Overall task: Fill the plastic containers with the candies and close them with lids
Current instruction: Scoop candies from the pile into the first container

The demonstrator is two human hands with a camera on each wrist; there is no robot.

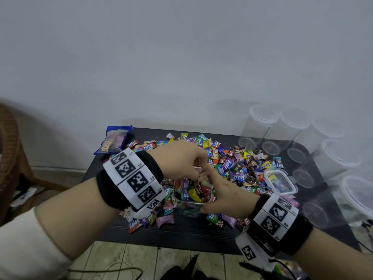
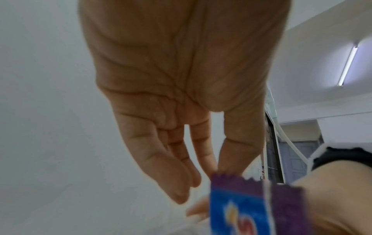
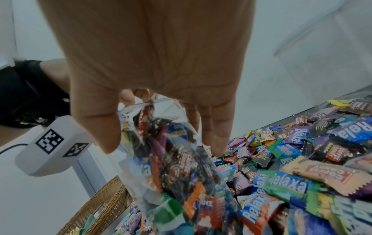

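A small clear rectangular container [image 1: 189, 207], heaped with wrapped candies, sits in the candy pile [image 1: 242, 164] on the black table [image 1: 181, 237]. My right hand [image 1: 212, 190] grips its right side, thumb at the near corner and fingers along the far side; in the right wrist view this right hand [image 3: 163, 149] straddles the container [image 3: 171, 171]. My left hand [image 1: 198, 174] hovers just above the container's opening with its fingers pointing down. In the left wrist view the left hand [image 2: 219, 168] pinches a purple-and-blue candy [image 2: 241, 206] between thumb and forefinger. A clear clip lid [image 1: 280, 181] lies on the pile to the right.
Several tall clear cylindrical jars [image 1: 262, 128] stand and lie along the table's right and back edge. A blue candy bag [image 1: 115, 141] lies at the back left corner. A wicker chair [image 1: 8, 148] stands left of the table. Loose candies [image 3: 302, 159] cover most of the tabletop.
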